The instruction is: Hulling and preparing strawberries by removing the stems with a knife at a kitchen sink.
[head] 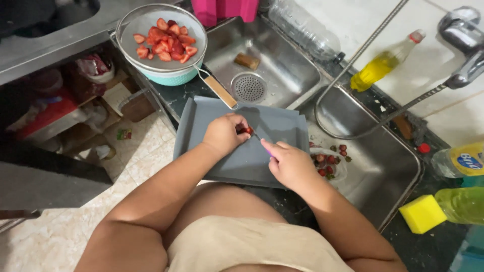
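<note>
At the far left of the dark tabletop (174, 98), a round metal mesh strainer with a wooden handle (161, 38) rests on a pale turquoise bowl (169, 75) and holds a heap of cut red strawberry pieces (166, 43). Just right of it lies a grey rectangular plastic cutting board (242, 151), set at the edge of a stainless-steel double sink (282, 70). Over the board, the person's left hand (224, 133) pinches a small whole red strawberry (245, 130) against the surface, fingers curled around it. The right hand (290, 163) is closed around the purple handle of a small paring knife (262, 141), whose thin blade points at the berry. The step in hand appears to be slicing or trimming this fruit; the next move likely calls for a short, controlled cut with the holding fingertips kept clear of the edge. Farther right, in the nearer sink basin, a scatter of strawberry trimmings and small berries (330, 161) sits. At the far right stand a clear bottle of yellow liquid (385, 63) and a yellow rectangular sponge (421, 214).
</note>
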